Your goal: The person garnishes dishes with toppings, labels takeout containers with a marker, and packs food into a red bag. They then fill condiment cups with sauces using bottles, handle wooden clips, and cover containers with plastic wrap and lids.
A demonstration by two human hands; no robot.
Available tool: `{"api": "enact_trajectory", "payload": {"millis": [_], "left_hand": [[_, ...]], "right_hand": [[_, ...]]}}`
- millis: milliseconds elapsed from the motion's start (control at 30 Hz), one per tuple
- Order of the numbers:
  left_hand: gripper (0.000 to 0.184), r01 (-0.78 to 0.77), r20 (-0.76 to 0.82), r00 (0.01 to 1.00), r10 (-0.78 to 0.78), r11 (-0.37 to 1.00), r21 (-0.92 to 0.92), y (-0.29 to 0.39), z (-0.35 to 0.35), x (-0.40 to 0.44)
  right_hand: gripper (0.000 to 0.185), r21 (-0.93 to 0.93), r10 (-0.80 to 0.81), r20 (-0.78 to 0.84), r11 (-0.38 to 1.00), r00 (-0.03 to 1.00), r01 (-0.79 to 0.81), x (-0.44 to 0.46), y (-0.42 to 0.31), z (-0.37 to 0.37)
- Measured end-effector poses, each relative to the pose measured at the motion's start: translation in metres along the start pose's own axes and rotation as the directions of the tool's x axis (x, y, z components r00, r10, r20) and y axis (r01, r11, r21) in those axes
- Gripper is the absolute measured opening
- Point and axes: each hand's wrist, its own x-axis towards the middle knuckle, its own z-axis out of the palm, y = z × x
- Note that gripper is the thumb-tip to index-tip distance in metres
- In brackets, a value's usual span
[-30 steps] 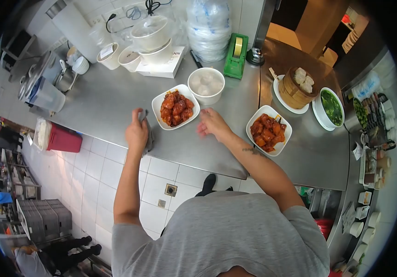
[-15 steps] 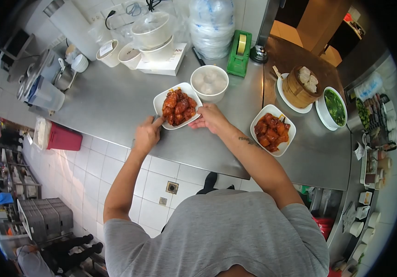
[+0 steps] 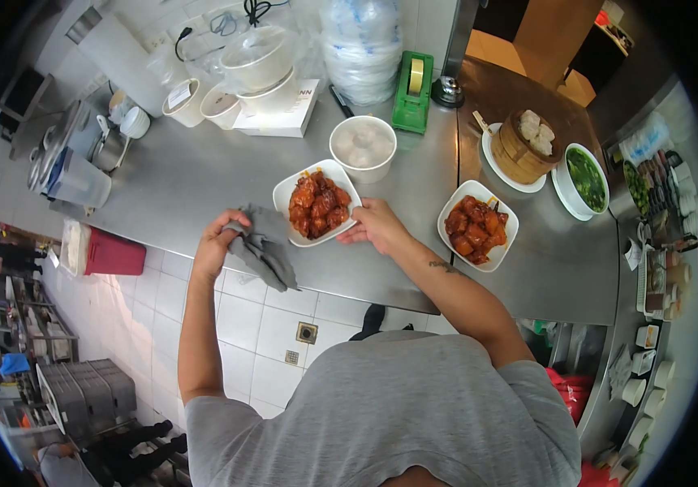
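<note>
1. So the left hand (image 3: 216,237) is pinching a crumpled grey cloth (image 3: 266,253), fingers closed on one end. The rest of the cloth is hanging down past the front edge of the steel counter (image 3: 170,174).
2. Right hand (image 3: 378,227) is gripping the lower right edge of the near white dish (image 3: 282,195), which is holding a pile of red, saucy chunks (image 3: 316,207). Can't really tell if the dish is sitting flat or being lifted a touch.
3. That dish is sitting between the two hands, with the cloth lying just to its left.
4. Just behind it, a round white tub (image 3: 364,173) is holding pale round pieces, kinda hard to make out.
5. Over to the right, another white dish (image 3: 491,264) is holding more of the same saucy stuff, near the right forearm.
6. Past that, a bamboo steamer (image 3: 518,154) is standing on a white plate (image 3: 501,176) with pale dumplings inside, and a bowl of greens (image 3: 566,195) is sitting beside it.
7. At the back, a green tape dispenser (image 3: 411,104) is standing near a dark pen (image 3: 340,101).
</note>
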Motion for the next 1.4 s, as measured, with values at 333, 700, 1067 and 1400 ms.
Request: {"api": "enact_trajectory", "payload": {"millis": [333,700,1067,1400], "left_hand": [[0.040,-0.059,-0.048,0.973,0.225,0.446,0.893,-0.046,0.025,-0.031],[0.039,0.138,0.306,0.936,-0.173,0.981,0.134,0.013,0.223,0.061],[0.024,0.290,0.315,0.921,-0.228,0.943,-0.165,0.075,0.403,0.036],[0.019,0.339,0.408,0.885,-0.226,0.912,-0.230,0.113,0.550,0.019]], "right_hand": [[0.033,0.060,-0.046,-0.002,0.997,0.999,0.046,-0.077,0.004,-0.016],[0.040,0.144,-0.218,-0.267,0.954,0.939,0.262,-0.234,-0.015,-0.083],[0.033,0.046,-0.323,-0.634,0.891,0.703,0.451,-0.413,0.029,-0.249],[0.035,0.087,-0.286,-0.765,0.842,0.577,0.533,-0.498,0.053,-0.329]]}}
